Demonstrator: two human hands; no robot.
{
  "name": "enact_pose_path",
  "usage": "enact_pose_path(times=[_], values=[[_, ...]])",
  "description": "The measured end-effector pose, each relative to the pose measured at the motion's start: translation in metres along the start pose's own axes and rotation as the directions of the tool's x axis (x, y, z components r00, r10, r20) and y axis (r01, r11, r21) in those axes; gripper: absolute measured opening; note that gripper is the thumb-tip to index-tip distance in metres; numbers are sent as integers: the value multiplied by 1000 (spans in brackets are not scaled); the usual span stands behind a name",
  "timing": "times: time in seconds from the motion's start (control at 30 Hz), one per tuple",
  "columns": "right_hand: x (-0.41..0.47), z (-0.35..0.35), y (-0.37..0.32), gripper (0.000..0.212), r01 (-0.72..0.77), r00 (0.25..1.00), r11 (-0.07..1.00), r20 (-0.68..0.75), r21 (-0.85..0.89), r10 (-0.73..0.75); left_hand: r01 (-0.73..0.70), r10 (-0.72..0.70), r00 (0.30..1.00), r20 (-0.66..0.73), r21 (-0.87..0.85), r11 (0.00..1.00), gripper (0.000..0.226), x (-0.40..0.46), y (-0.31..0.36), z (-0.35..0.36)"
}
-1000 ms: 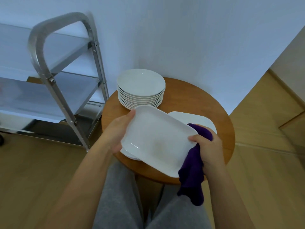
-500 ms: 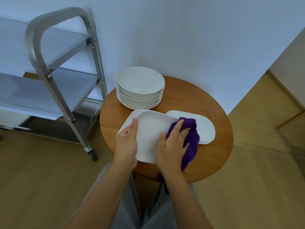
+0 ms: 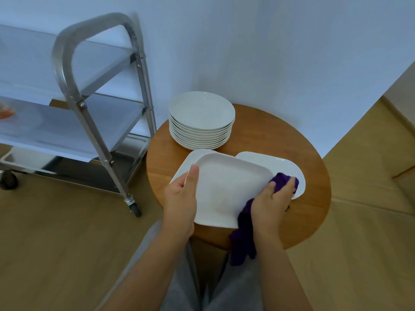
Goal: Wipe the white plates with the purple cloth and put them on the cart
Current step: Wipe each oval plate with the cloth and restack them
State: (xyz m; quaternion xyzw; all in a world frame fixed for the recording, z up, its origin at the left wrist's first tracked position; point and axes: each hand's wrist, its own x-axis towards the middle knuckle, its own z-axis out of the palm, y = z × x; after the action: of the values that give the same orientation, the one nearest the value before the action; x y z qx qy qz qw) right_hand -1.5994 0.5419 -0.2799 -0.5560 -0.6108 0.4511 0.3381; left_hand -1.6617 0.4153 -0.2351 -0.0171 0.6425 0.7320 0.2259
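My left hand grips the left edge of a white rectangular plate, thumb on top, holding it over the round wooden table. My right hand clutches the purple cloth against the plate's right edge; the cloth's tail hangs below the table edge. Under this plate lie another rectangular plate and an oval white plate. A stack of several round white plates stands at the table's back left. The metal cart stands to the left.
The cart has steel shelves and castor wheels on a wooden floor. Something orange shows at the far left on the middle shelf. A pale wall runs behind the table. My grey-trousered legs are below.
My right hand has swept the cloth from the plate's middle to its right edge, fingers now curled round the cloth. The left hand keeps its hold on the plate's left edge.
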Motion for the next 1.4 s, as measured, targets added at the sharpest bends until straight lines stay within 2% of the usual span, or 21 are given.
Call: enact_pose_path(times=[0.07,0.2,0.27,0.37,0.43,0.5,0.57,0.63,0.73,0.87,0.93,1.0,1.07,1.13,1.23,1.3,1.4], values=[[2,-9,-1,43,-82,997,993,6,90,81,34,-34,999,-17,-20,999,27,0,-1,0],[-19,-21,-14,37,118,973,971,-221,208,-71,124,-134,988,-78,-120,985,30,-2,-5,5],[-31,-15,-15,39,168,979,963,-152,209,-137,125,-138,987,-88,-135,983,20,-5,-6,10],[-40,2,-9,50,191,979,981,60,42,-193,14,-19,997,-74,-58,998,19,-10,-4,19],[-45,8,-10,54,231,965,971,146,-62,-220,-33,33,997,-70,-2,999,21,-11,-2,22],[-55,10,-16,54,346,913,935,256,-74,-317,-42,44,997,-69,30,999,23,-6,-1,22],[-68,11,-23,50,499,797,866,413,-36,-442,-19,22,999,-50,60,998,26,0,-2,20],[-74,12,-27,46,612,682,789,535,-45,-498,38,-38,999,-24,33,999,36,4,-3,16],[-67,11,-21,39,671,592,742,609,-8,-528,163,-168,985,-32,-137,977,38,10,-2,5],[-56,1,-3,33,776,525,630,592,-36,-612,184,-214,971,-108,-237,954,30,21,5,-13],[-39,-3,0,35,739,600,663,565,-122,-565,185,-229,964,-138,-275,943,31,26,5,-18],[-17,-3,-3,37,624,720,727,573,-287,-392,184,-235,956,-174,-265,946,26,28,1,-20],[-1,-1,-8,39,514,791,763,561,-392,-245,176,-220,956,-194,-221,959,23,27,-5,-20],[5,-2,-14,38,409,842,847,498,-340,-206,177,-221,951,-216,-207,962,30,25,-10,-20],[8,-10,-17,35,268,928,946,315,-184,-201,191,-249,933,-261,-228,955,37,25,-18,-21],[9,-15,-16,34,202,960,975,218,-94,-178,188,-255,921,-296,-234,954,38,26,-22,-22],[5,-19,-10,33,154,975,988,165,-29,-147,193,-277,905,-324,-269,944,40,27,-27,-20]])
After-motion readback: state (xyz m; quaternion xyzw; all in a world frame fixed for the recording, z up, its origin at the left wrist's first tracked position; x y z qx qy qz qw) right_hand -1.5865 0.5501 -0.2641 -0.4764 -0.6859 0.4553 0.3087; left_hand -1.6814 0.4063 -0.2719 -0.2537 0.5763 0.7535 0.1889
